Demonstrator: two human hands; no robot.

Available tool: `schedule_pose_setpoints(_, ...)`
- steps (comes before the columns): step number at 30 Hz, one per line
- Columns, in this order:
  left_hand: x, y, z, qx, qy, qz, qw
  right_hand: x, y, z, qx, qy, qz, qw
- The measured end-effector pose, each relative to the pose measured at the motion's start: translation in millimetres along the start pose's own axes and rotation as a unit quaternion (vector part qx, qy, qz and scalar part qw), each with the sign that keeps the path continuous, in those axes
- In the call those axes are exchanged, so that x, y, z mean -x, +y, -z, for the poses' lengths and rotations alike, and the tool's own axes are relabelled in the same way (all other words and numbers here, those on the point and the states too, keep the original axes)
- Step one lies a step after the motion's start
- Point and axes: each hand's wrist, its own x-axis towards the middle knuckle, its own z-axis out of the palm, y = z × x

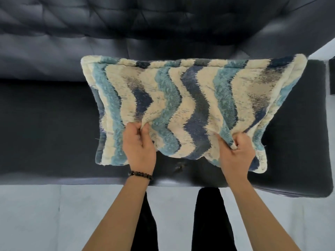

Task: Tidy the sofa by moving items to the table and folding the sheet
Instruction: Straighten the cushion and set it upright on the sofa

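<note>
Both forearms reach forward from below, palms turned down. The left hand [139, 144], with a bead bracelet [140, 174] at the wrist, curls its fingers [139, 127] round a bunched fold of the cushion [190, 98] near its lower edge. The right hand [235, 153] pinches a similar fold further right, fingers [239, 140] tightly closed on the fabric. The cushion, striped in wavy blue, teal and cream, spreads away from both hands over the seat of the black sofa [45, 124], its far edge toward the backrest; whether it rests on the seat is unclear.
</note>
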Motion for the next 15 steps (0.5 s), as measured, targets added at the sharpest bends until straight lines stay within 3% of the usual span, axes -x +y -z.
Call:
schedule_pose_setpoints(7,-69,-54,62,-0.001,-0.019,-0.061,0.998,45,-47,-92,0.005,0.012,-0.041,0.999)
schedule_pose_setpoints(15,-131,-92,30,0.023,0.043,-0.133,0.99,6,-22,-172,0.026,0.031,0.009,0.999)
